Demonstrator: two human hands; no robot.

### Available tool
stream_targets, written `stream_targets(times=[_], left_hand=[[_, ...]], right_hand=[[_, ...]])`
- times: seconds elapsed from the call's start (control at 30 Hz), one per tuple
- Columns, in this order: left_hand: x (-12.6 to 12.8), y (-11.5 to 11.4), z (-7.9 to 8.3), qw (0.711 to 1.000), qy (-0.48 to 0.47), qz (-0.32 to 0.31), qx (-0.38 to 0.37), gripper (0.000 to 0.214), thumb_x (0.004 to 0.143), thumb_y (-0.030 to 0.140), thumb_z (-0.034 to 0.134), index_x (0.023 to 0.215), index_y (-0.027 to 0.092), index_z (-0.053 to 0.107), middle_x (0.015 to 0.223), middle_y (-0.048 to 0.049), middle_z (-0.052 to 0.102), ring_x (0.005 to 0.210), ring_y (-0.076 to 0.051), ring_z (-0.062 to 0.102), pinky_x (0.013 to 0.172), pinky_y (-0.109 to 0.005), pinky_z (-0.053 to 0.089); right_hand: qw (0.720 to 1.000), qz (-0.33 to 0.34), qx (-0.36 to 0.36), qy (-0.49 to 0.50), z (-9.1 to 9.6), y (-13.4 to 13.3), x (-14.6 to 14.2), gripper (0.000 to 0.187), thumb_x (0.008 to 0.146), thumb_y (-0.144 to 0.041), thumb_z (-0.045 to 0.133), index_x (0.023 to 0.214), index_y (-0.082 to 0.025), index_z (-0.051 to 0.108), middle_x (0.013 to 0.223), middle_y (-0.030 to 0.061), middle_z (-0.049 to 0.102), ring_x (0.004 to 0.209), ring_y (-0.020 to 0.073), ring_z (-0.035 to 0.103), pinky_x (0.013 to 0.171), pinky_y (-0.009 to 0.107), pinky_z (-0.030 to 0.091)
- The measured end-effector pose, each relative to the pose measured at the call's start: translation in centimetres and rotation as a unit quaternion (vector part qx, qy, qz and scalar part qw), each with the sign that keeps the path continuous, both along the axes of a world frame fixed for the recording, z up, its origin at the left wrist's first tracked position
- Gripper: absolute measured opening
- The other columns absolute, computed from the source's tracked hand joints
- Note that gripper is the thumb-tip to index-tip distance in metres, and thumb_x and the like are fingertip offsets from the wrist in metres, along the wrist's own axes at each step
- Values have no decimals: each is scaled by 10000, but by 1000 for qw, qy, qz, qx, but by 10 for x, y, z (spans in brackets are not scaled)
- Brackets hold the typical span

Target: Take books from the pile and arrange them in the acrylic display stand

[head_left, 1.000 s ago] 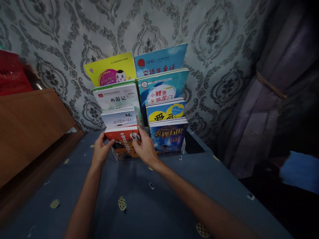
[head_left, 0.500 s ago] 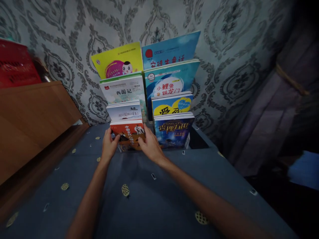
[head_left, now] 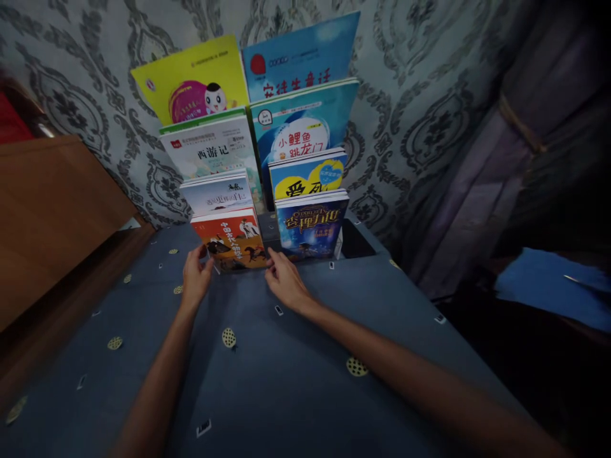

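An orange-red book stands upright at the front of the left row of books. My left hand is beside its lower left edge, thumb and fingers apart and slightly bent. By the lower right corner of the same book is my right hand, its fingers loosely curled and not wrapped around the cover. Whether the fingertips still touch the book is hard to make out. Behind it rise a pale blue-white book, a white-green book and a yellow book.
The right row holds a dark blue book, a blue-yellow book, a teal book and a tall blue book. A dark blue patterned cloth covers the surface. A wooden cabinet stands left, a tied curtain right.
Both hands have slid down from the sides of the orange-red book and loosened from it. The book stays standing in the row. The view has tilted and shifted slightly.
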State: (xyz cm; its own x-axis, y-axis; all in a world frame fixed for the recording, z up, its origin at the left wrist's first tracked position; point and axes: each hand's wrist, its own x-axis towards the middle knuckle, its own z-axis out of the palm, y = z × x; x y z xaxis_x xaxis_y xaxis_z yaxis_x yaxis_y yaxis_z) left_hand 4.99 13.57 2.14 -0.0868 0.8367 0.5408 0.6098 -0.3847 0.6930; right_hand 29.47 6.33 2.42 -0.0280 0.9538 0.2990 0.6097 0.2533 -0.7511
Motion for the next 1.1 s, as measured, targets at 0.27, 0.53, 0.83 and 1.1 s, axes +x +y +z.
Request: stream_targets(times=[0.27, 0.53, 0.83, 1.1], left_hand=[[2, 4, -19, 999, -26, -22, -10, 484, 809, 300, 603, 1276, 175, 624, 1132, -112, 664, 1052, -260, 652, 881, -405, 566], [4, 8, -32, 995, -75, -56, -24, 605, 812, 294, 596, 1396, 149, 539, 1333, -154, 653, 1191, -283, 642, 1039, -464, 510], [9, 10, -8, 990, -117, -81, -1, 693, 848, 479, 637, 1445, 163, 485, 1414, -179, 604, 1307, -318, 581, 1087, -506, 471], [23, 13, 63, 966, -230, -105, 53, 716, 881, 516, 638, 1479, 175, 441, 1569, -182, 457, 1462, -317, 430, 1201, -494, 357]], right_hand=[[1000, 4, 12, 26, -15, 14, -9, 619, 830, -99, 525, 1448, -125, 511, 1043, 100, 683, 919, 204, 643, 904, 348, 537], [997, 11, 50, 65, -24, 24, -6, 580, 808, -131, 534, 1386, -143, 571, 963, 79, 708, 859, 217, 664, 868, 388, 567], [992, 6, 108, 62, -15, 31, -2, 544, 828, -176, 501, 1361, -127, 600, 987, 103, 710, 883, 238, 689, 880, 415, 592], [968, -45, 245, 41, 33, 25, -9, 635, 922, -275, 490, 1541, -162, 408, 1271, 165, 605, 1225, 303, 591, 1070, 500, 503]])
